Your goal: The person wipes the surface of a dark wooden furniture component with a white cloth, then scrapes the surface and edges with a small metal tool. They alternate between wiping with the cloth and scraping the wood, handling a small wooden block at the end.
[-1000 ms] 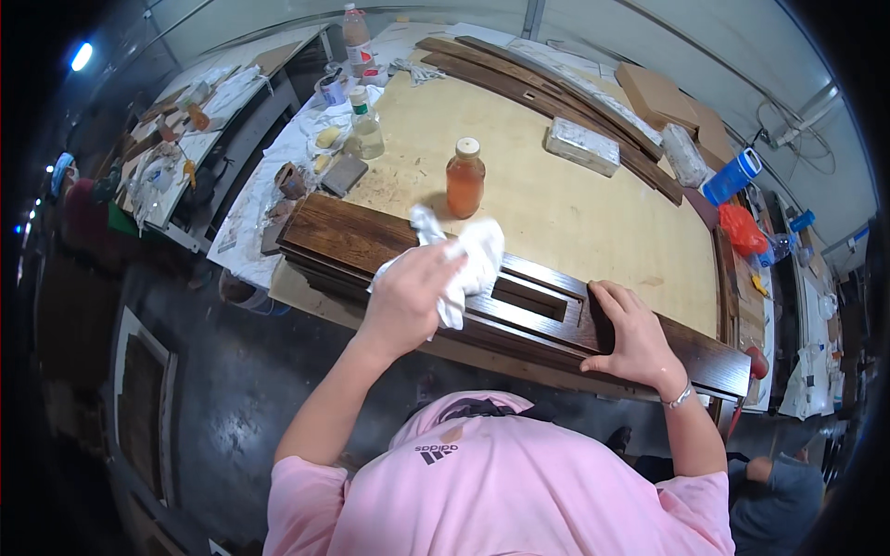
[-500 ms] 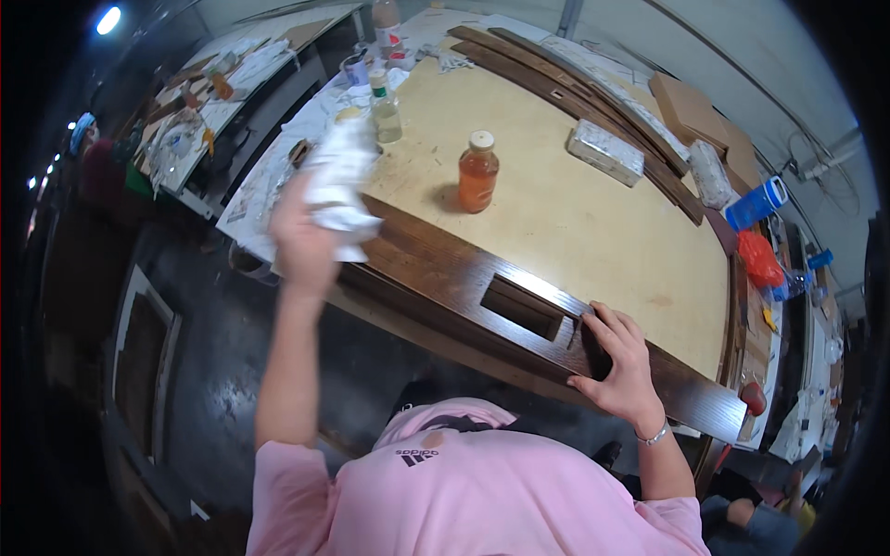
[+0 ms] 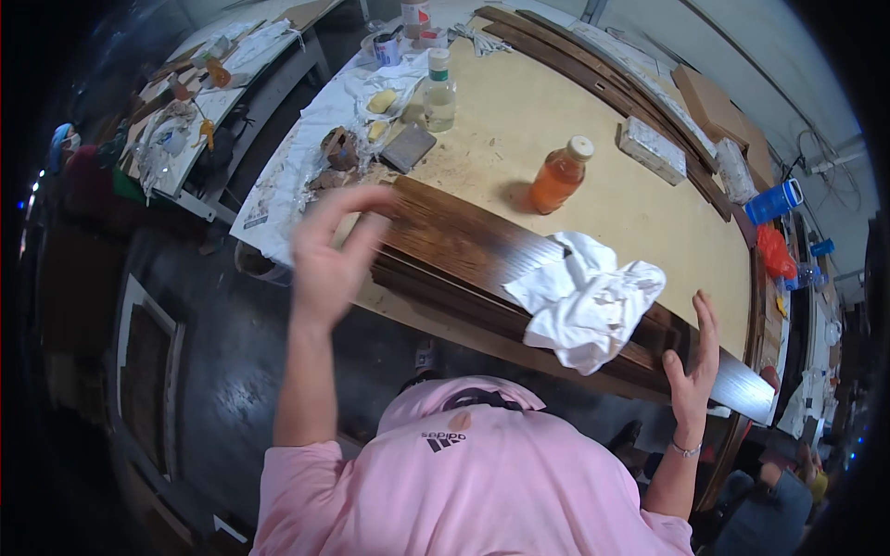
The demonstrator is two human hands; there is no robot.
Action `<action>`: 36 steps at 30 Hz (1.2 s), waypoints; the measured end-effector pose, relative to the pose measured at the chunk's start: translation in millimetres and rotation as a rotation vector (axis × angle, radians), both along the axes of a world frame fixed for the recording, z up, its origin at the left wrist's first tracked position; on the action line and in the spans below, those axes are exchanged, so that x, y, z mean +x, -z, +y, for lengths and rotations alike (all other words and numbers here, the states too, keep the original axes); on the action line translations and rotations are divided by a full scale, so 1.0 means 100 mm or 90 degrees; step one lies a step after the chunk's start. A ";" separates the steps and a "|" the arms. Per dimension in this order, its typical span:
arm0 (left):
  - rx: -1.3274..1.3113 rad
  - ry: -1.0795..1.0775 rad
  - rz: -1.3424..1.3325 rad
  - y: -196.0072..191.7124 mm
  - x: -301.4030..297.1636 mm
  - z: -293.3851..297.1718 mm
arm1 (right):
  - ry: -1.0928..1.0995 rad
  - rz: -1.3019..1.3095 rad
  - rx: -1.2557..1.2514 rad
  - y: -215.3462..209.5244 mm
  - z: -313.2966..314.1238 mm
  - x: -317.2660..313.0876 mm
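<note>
Rag (image 3: 586, 298) lies crumpled on the dark board (image 3: 464, 246), held by neither hand. Left hand (image 3: 329, 255) hovers over the board's left end, fingers spread, empty. Right hand (image 3: 693, 371) rests open at its right end.

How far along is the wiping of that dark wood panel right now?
Most of the dark wood panel looks evenly stained and glossy. Nothing is in hand: the white rag lies on the panel, the left hand is raised empty, and the right hand is open by the panel's near edge. The part under the rag is hidden.
</note>
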State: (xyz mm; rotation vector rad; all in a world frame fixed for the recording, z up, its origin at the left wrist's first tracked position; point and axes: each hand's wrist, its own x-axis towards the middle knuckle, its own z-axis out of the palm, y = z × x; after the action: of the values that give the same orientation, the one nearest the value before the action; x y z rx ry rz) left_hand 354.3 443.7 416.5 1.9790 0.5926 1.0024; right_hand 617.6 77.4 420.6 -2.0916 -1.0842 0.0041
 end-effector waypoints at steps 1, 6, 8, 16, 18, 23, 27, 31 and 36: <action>-0.043 -0.131 -0.006 0.28 -0.25 0.35 | 0.001 0.006 0.020 0.00 0.19 -0.09; -0.107 -0.216 0.232 1.69 -0.79 1.04 | -0.025 -0.043 0.061 -0.04 0.91 -0.63; 0.018 -0.215 0.300 1.77 -0.72 0.94 | -0.020 -0.084 0.039 -0.11 1.10 -0.77; -0.034 -0.117 -0.022 0.85 -0.45 0.60 | -0.139 0.010 0.169 -0.27 1.80 -1.35; 0.133 0.007 -0.068 0.27 -0.21 0.29 | -0.158 0.459 0.233 -0.14 2.01 -1.58; 0.248 0.140 -0.124 0.06 0.12 -0.14 | -0.159 0.702 0.373 -0.01 2.23 -1.56; 0.089 0.207 -0.152 -0.04 0.33 -0.29 | -0.157 0.786 0.513 -0.06 1.85 -1.34; 0.201 0.280 0.003 0.06 0.80 -0.37 | -0.186 0.783 0.585 -0.25 1.40 -1.17; 0.430 0.473 -0.003 0.16 1.34 -0.90 | -0.165 0.661 0.604 -0.35 1.08 -0.91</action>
State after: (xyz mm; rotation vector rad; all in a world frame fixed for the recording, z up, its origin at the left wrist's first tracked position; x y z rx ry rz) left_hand 488.8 353.3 400.6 2.4666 -0.5542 0.7659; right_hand 526.4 185.9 455.8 -0.8462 -0.4994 0.5324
